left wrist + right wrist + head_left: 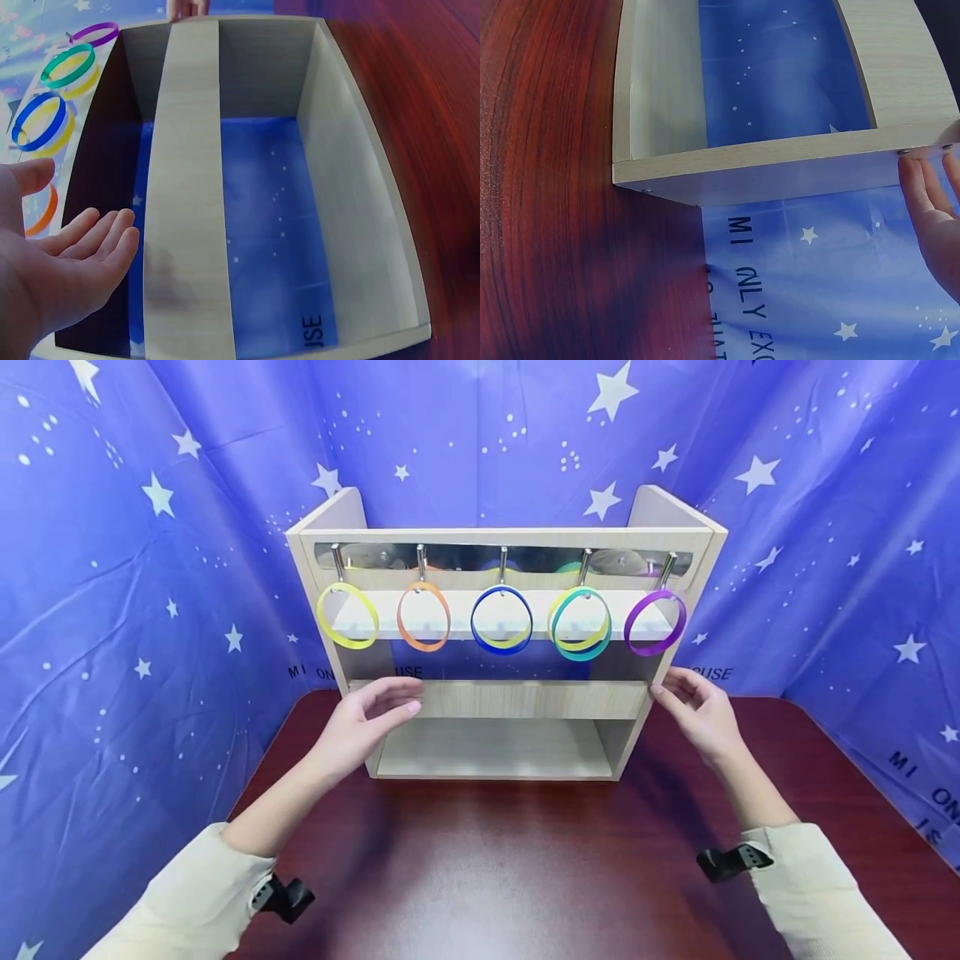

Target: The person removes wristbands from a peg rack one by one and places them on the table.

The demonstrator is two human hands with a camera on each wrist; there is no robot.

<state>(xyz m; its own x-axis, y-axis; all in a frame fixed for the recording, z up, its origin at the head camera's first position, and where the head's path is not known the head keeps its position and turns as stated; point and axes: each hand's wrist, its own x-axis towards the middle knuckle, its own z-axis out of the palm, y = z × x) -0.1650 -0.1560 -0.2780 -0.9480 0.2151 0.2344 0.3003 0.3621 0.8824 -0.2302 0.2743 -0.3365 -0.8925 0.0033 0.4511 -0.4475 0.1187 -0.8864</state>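
And here we are at the pale wood-grain rack point(532, 700), upright on the glossy dark red table point(480, 860), its hooks all dressed! A yellow loop band point(352, 644) hangs far left, then an orange loop band point(427, 647), a blue loop band point(501, 650) with another yellow behind it, a teal loop band point(585, 656) paired with yellow, and a purple loop band point(681, 625) far right. All dangle from the slim metal hooks point(503, 564) along the silvery strip point(465, 558).

Now the hands! The left hand point(367, 718) spreads before the rack's left side, fingers extended, thumb well away, with hold of nothing; it sits below and nearer than the yellow and orange bands, clear of both. Over on the right, the right hand point(701, 714) has loosely straight fingers resting against the outer right panel, thumb at its front edge, gripping no band; the purple one hangs above it.

Which step? It looks like positioning or steadying the rack. Any next move on a band would call for lifting a hand hookward and pinching the loop.
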